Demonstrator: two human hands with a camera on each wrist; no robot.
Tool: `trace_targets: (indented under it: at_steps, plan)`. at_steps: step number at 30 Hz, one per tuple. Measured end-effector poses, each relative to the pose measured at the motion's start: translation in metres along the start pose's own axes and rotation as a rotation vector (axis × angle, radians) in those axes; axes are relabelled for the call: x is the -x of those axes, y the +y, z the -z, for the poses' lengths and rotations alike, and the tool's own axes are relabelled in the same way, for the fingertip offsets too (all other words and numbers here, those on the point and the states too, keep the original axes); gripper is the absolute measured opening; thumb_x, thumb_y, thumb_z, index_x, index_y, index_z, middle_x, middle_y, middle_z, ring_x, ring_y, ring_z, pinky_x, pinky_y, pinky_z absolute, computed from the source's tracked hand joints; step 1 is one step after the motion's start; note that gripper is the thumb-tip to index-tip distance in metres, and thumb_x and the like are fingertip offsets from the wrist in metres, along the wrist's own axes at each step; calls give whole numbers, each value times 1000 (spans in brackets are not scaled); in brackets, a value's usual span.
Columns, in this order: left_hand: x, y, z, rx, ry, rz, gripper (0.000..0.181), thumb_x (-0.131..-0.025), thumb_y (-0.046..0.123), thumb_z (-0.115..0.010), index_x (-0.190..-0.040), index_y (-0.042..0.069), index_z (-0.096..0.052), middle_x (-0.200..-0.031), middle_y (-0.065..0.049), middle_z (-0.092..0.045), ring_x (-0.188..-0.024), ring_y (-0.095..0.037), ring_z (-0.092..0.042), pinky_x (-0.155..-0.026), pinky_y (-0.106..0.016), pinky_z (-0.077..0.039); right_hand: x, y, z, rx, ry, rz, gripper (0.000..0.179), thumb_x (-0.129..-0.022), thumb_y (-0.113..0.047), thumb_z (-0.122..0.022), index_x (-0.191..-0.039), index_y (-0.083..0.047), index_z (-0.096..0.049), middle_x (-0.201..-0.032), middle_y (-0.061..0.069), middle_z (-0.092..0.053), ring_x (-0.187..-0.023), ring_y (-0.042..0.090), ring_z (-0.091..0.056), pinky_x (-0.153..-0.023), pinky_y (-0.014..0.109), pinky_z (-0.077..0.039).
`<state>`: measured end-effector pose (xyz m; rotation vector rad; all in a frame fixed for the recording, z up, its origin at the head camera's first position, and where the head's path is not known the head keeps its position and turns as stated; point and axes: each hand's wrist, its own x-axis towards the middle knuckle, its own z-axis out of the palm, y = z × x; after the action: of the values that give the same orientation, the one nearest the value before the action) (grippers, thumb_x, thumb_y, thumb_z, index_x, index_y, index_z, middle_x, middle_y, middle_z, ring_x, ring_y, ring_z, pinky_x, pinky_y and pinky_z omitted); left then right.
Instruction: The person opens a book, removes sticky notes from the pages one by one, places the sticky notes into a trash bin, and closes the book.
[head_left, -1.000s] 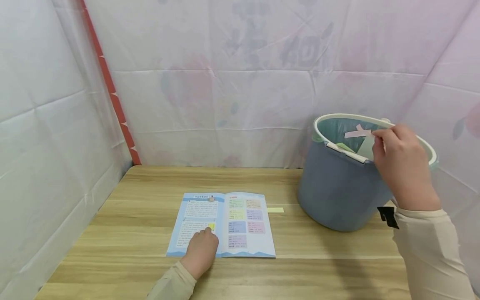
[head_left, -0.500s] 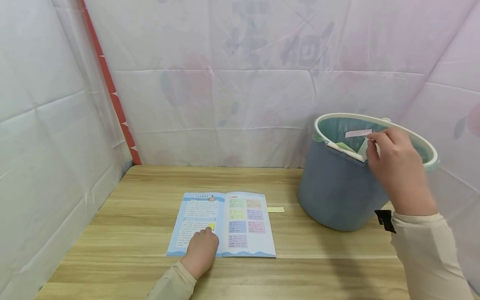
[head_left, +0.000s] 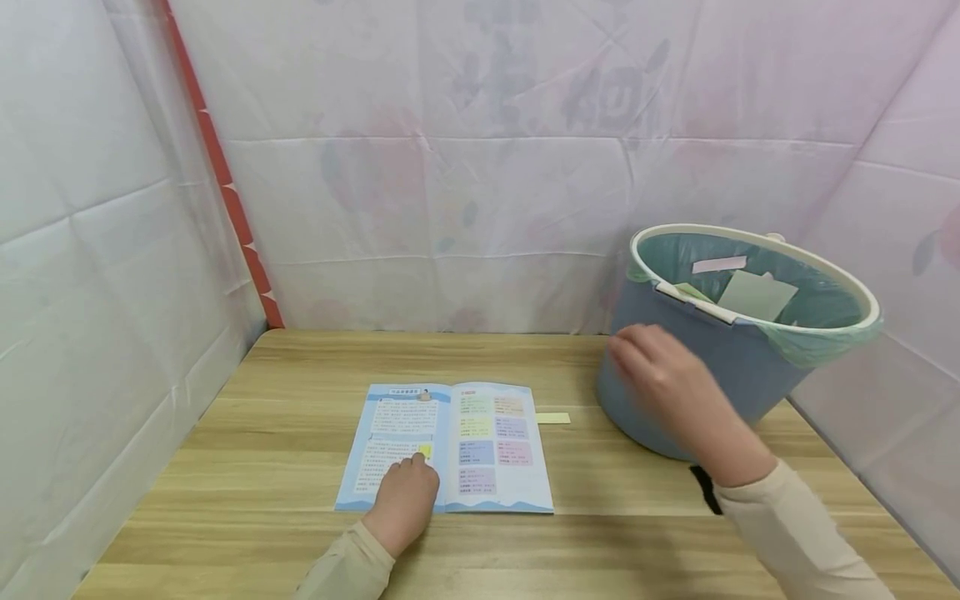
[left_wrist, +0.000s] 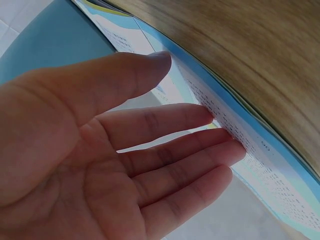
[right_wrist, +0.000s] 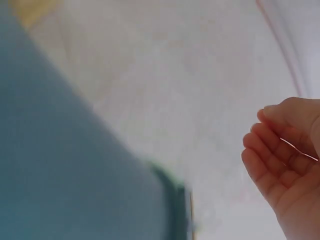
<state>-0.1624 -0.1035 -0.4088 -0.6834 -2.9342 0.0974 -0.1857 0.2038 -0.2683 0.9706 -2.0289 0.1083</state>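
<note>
An open booklet (head_left: 517, 492) lies on the wooden table, a pale yellow strip (head_left: 553, 417) jutting from its right edge. My left hand (head_left: 405, 500) rests on the left page beside a small yellow tab (head_left: 425, 451). In the left wrist view, its extended fingers (left_wrist: 175, 175) touch the page. My right hand (head_left: 675, 392) is raised in front of the grey-blue bucket (head_left: 757, 367). The right wrist view shows its fingers (right_wrist: 265, 172) loosely curved, with nothing between them. Inside the bucket, a pink strip (head_left: 720, 264) clings to the liner near a pale sheet (head_left: 757, 296).
The bucket has a cream rim (head_left: 825, 262) and a green plastic liner (head_left: 821, 342). It stands at the table's right rear. White patterned sheeting (head_left: 480, 200) hangs behind the table (head_left: 247, 467) and at both sides.
My right hand has let go of a pink strip at the bucket's mouth and moved left and down, out of the bucket. My left hand stays on the page.
</note>
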Motion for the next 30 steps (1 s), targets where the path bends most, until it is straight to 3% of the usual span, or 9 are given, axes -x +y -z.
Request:
trace_targets:
  at_steps: [3,7,10,14,20,30]
  plan:
    - [0,0,1,-6,3,-1,12,-83,3,-69,-73,-4,-67,-69,-10,-53,-63,-23,-56,-60,-34,-50,9,-17,-21,-59,-86,35,27,-99,-7,-41,-93,7,-63,-90,14,-59,-78,29,-57,-64,38,-51]
    - [0,0,1,-5,4,-2,12,-83,3,-69,-73,-4,-66,-69,-10,-53,-63,-23,-56,-61,-34,-50,26,-46,-52,-87,-216,68,10,-83,-3,-64,-90,4,-65,-87,9,-60,-76,21,-57,-65,31,-52]
    - [0,0,2,2,-6,2,11,-83,2,-69,-74,-4,-67,-70,-10,-54,-64,-24,-57,-61,-35,-50,38,-70,-73,-82,-321,99,18,-77,-10,-76,-87,0,-65,-84,5,-57,-72,14,-52,-63,24,-48]
    - [0,1,2,7,-29,12,11,-84,2,-68,-76,-4,-67,-72,-11,-55,-66,-24,-58,-64,-36,-51,51,-92,-93,-77,-410,141,29,-76,-27,-80,-84,-5,-63,-82,0,-53,-69,12,-47,-61,22,-43]
    - [0,1,2,0,-40,16,10,-84,3,-68,-77,-5,-68,-73,-11,-56,-67,-25,-58,-65,-36,-52,59,-105,-110,-74,-447,185,39,-75,-44,-78,-81,-8,-61,-81,-1,-52,-71,12,-47,-66,23,-46]
    - [-1,1,1,17,-26,15,10,-84,3,-69,-76,-4,-68,-72,-11,-55,-65,-24,-58,-63,-35,-51,60,-107,-112,-108,-465,145,32,-80,-36,-76,-83,-8,-61,-85,0,-55,-74,13,-49,-68,25,-47]
